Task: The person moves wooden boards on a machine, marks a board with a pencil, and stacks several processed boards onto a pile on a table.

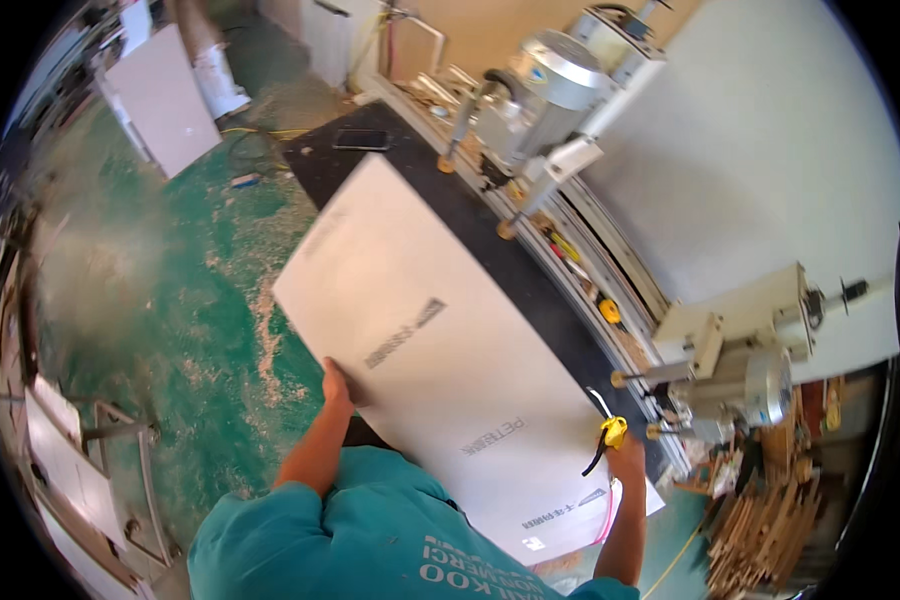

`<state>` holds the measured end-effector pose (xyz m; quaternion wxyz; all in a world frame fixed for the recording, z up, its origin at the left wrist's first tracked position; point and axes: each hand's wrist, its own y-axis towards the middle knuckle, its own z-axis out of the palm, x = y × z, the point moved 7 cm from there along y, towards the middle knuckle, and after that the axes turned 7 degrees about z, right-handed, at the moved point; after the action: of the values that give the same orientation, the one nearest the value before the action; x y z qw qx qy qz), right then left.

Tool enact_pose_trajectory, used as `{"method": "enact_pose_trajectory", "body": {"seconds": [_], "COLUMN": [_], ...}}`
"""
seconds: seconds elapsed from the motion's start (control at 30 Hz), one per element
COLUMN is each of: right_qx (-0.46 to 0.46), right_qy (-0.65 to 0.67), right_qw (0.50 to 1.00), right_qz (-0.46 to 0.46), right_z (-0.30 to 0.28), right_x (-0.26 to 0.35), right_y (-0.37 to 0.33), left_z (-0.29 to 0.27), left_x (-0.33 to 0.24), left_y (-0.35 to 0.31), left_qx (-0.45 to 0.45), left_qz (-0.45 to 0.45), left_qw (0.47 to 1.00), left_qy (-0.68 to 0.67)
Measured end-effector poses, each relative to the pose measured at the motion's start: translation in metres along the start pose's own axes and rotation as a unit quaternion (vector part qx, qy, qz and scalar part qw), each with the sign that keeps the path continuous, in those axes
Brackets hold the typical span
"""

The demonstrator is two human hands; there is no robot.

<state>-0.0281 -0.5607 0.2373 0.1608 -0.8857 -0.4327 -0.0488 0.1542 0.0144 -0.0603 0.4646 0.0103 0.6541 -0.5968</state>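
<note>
A large white board (440,340) with printed marks lies tilted across in front of me, partly over a black worktop (420,180). At the board's near left edge is my left hand (337,385), its thumb up along the edge and its other fingers hidden; it grips the board there. My right hand (626,462) is at the board's right end, closed around what looks like a yellow tape measure (613,432) with a black strap and a pale curved strip. Those fingers are partly hidden. A dark phone (361,139) rests at the worktop's far end.
Along the worktop's right side runs a machine rail with two motor units (560,70) (750,390). Another yellow tape measure (608,310) and small tools lie on the rail. Wood offcuts (765,535) are piled at lower right. Sawdust covers parts of the green floor (210,330); panels lean at far left.
</note>
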Motion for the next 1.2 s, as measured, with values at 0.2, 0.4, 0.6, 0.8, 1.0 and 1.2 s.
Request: {"method": "enact_pose_trajectory", "body": {"seconds": [0.2,0.4,0.6,0.8,1.0,1.2], "right_qx": [-0.239,-0.4,-0.434,-0.383,-0.334,-0.345], "right_qy": [-0.057,-0.093,-0.039,-0.028,-0.073,-0.07], "right_qw": [0.947,0.879,0.876,0.909,0.93,0.932], "right_qz": [-0.207,-0.242,-0.208,-0.162,-0.134,-0.087], "right_z": [-0.149,-0.166,-0.062,0.038,0.048,0.047], "right_x": [0.137,0.164,0.143,0.134,0.145,0.148], "right_y": [-0.223,-0.356,-0.369,-0.345,-0.297,-0.239], "left_z": [0.02,0.007,-0.019,-0.069,-0.066,-0.004], "left_x": [-0.003,0.033,0.033,0.057,0.051,0.039], "left_y": [-0.038,-0.028,-0.047,-0.05,-0.042,-0.045], "left_qx": [0.264,0.238,0.23,0.233,0.227,0.262], "left_qz": [0.001,-0.053,-0.085,-0.144,-0.177,-0.202], "left_qw": [0.879,0.944,0.969,0.959,0.948,0.932], "left_qy": [-0.397,-0.223,-0.027,0.079,0.134,0.146]}}
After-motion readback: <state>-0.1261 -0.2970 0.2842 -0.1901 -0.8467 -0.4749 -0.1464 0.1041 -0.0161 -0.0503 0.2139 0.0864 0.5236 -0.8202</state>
